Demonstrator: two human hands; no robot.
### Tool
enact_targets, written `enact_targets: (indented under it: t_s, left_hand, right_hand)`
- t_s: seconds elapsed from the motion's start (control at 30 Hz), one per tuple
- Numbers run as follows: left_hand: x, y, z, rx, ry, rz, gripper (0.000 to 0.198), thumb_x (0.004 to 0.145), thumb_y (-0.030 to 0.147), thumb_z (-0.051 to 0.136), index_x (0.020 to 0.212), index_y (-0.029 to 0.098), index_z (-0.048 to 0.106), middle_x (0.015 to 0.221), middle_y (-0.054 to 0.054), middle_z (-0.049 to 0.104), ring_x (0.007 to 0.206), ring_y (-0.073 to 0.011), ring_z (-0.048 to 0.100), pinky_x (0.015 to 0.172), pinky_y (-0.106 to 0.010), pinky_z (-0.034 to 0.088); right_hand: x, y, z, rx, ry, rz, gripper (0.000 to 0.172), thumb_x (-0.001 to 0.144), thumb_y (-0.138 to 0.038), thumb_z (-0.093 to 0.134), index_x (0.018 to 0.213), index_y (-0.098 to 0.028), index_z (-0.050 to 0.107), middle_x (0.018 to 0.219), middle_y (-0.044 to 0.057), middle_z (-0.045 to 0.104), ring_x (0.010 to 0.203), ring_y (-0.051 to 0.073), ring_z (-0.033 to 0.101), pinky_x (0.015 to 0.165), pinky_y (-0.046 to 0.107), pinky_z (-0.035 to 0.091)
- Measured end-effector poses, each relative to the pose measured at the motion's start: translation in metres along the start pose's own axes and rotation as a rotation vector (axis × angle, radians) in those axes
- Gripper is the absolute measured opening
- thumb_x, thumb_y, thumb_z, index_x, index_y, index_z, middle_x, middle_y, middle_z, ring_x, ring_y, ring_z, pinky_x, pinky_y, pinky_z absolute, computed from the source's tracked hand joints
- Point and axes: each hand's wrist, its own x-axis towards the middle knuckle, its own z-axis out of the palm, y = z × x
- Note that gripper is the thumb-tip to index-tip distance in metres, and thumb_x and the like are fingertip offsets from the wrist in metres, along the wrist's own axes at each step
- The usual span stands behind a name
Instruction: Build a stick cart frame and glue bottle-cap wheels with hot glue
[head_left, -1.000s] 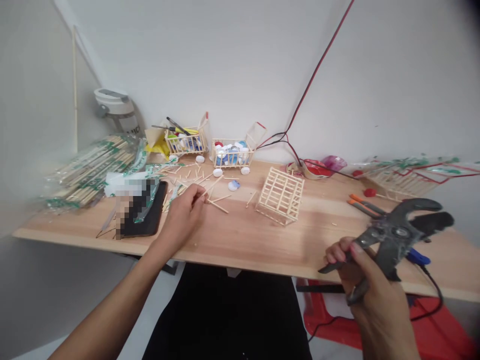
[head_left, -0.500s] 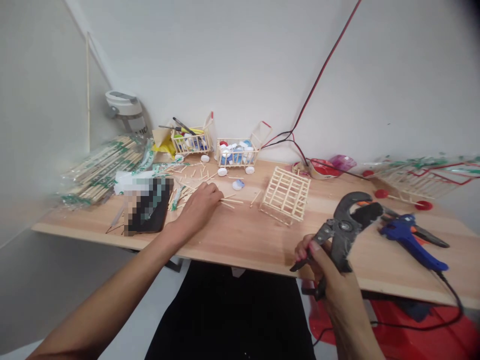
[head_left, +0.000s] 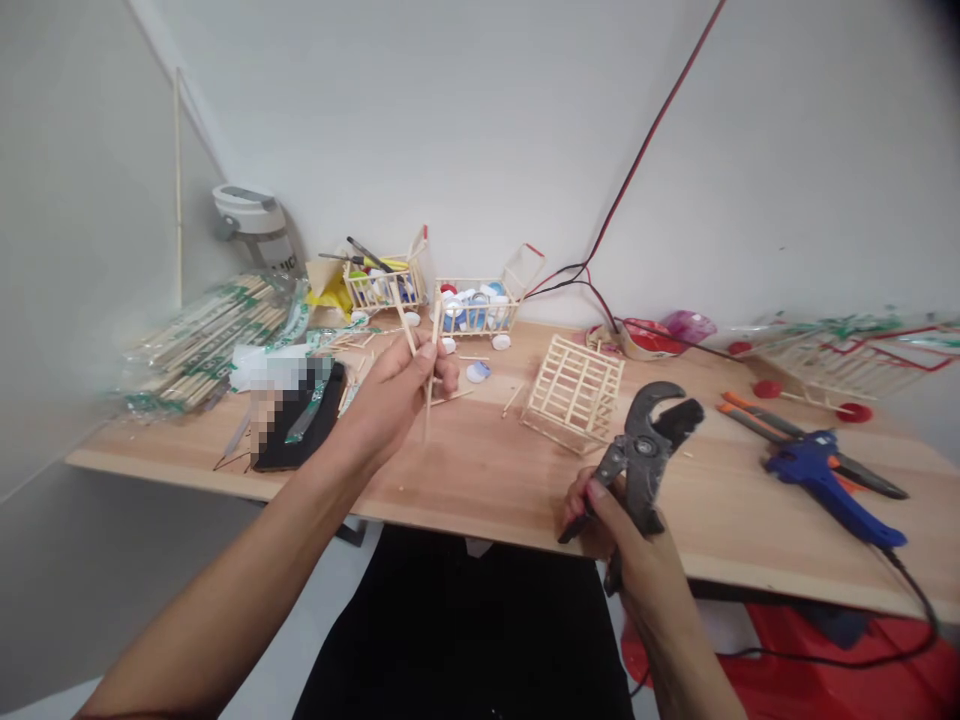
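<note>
Hands: both up over the table's front edge, both grasping, neither released.
Left hand: the left hand (head_left: 394,400) pinches two thin wooden sticks (head_left: 430,385) between thumb and fingers, one upright and one slanting away, held just above the wooden tabletop (head_left: 465,490).
Right hand: the right hand (head_left: 619,535) is clenched around the handles of heavy cutting pliers (head_left: 643,450), held up with the jaws spread apart and pointing away.
Things near the left hand: beyond it lie loose cut sticks (head_left: 450,398) and a white bottle cap (head_left: 475,372); to its left sits a dark flat object (head_left: 300,420), partly blurred.
Things near the right hand: just ahead and left stands a bare stick cage (head_left: 574,395); to its right lie a blue glue gun (head_left: 814,483) and orange-handled shears (head_left: 754,417).
Done so far: two small stick carts (head_left: 476,310) (head_left: 382,292) stand ahead of the hands, loaded with caps; the nearer one shows bottle-cap wheels.
Left undone: the cage shows no wheels or handle, and the sticks in hand are unattached.
Rest: far left of the hands lie bundled sticks in plastic (head_left: 210,345); far right, a red-trimmed stick frame (head_left: 847,365) and red caps (head_left: 851,411).
</note>
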Motion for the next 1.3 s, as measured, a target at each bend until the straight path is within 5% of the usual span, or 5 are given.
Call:
enact_targets:
  t_s: [0.13, 0.27, 0.8, 1.03, 1.3]
  left_hand:
    - [-0.008, -0.02, 0.01, -0.387, -0.007, -0.313, 0.006, 0.096, 0.018, 0.046, 0.09, 0.018, 0.047, 0.075, -0.001, 0.063, 0.067, -0.0127, 0.063, 0.07, -0.028, 0.052]
    - [-0.013, -0.03, 0.024, -0.552, 0.058, -0.399, 0.007, 0.092, 0.012, 0.052, 0.088, 0.017, 0.05, 0.076, -0.002, 0.066, 0.068, -0.0126, 0.067, 0.074, -0.029, 0.056]
    - [-0.004, -0.032, 0.034, -0.639, 0.143, -0.295, 0.008, 0.09, 0.01, 0.054, 0.087, 0.016, 0.05, 0.082, -0.004, 0.069, 0.079, -0.0153, 0.07, 0.089, -0.035, 0.054]
    - [-0.01, -0.036, 0.04, -0.742, 0.021, -0.374, 0.008, 0.091, 0.01, 0.052, 0.089, 0.017, 0.05, 0.065, 0.004, 0.05, 0.056, -0.007, 0.048, 0.059, -0.02, 0.039]
    - [-0.013, -0.041, 0.047, -0.8, 0.035, -0.356, 0.006, 0.092, 0.011, 0.05, 0.093, 0.017, 0.049, 0.068, 0.002, 0.049, 0.058, -0.0074, 0.045, 0.058, -0.019, 0.034]
  right_hand:
    - [0.001, 0.001, 0.003, -0.068, -0.084, 0.064, 0.039, 0.082, -0.056, 0.065, 0.078, -0.017, 0.063, 0.07, 0.004, 0.061, 0.069, 0.019, 0.057, 0.067, 0.033, 0.05]
    - [0.003, -0.003, 0.012, -0.147, -0.132, 0.117, 0.044, 0.08, -0.06, 0.065, 0.085, -0.017, 0.066, 0.072, 0.004, 0.062, 0.07, 0.02, 0.057, 0.067, 0.032, 0.048]
    - [0.001, -0.009, 0.032, -0.221, -0.272, 0.152, 0.043, 0.084, -0.058, 0.061, 0.077, -0.015, 0.066, 0.068, 0.004, 0.06, 0.066, 0.019, 0.056, 0.063, 0.031, 0.046]
    - [0.002, -0.013, 0.034, -0.28, -0.294, 0.13, 0.042, 0.085, -0.056, 0.058, 0.068, -0.018, 0.061, 0.065, 0.003, 0.059, 0.063, 0.018, 0.054, 0.061, 0.029, 0.043]
    - [0.0, -0.013, 0.034, -0.372, -0.286, 0.169, 0.036, 0.083, -0.052, 0.059, 0.072, -0.018, 0.064, 0.065, 0.002, 0.059, 0.063, 0.017, 0.053, 0.059, 0.028, 0.041]
